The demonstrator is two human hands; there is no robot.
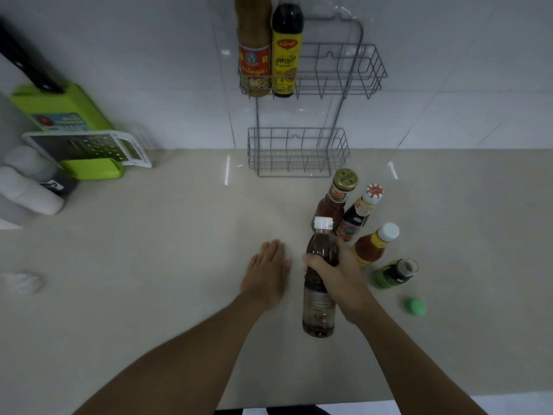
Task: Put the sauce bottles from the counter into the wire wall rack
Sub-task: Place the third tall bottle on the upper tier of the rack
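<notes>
My right hand point(341, 274) grips a tall clear bottle of brown sauce with a white cap point(318, 298) around its upper body, near the counter's middle. My left hand point(267, 272) lies flat and open on the counter just left of it. Behind the held bottle stand a gold-capped red sauce bottle point(336, 202), a dark bottle with a red-white cap point(357, 217), an orange sauce bottle with a white cap point(372, 245) and a small green bottle point(392, 274). The grey wire wall rack point(344, 85) has two baskets; its upper basket holds a brown sauce bottle point(254, 55) and a dark yellow-labelled bottle point(285, 55) at its left end.
The lower rack basket point(299, 152) holds nothing. A green cap-like object point(414, 306) lies on the counter right of the bottles. At the far left stand a green grater box point(74, 136), white containers point(27, 187) and a crumpled white piece point(22, 281).
</notes>
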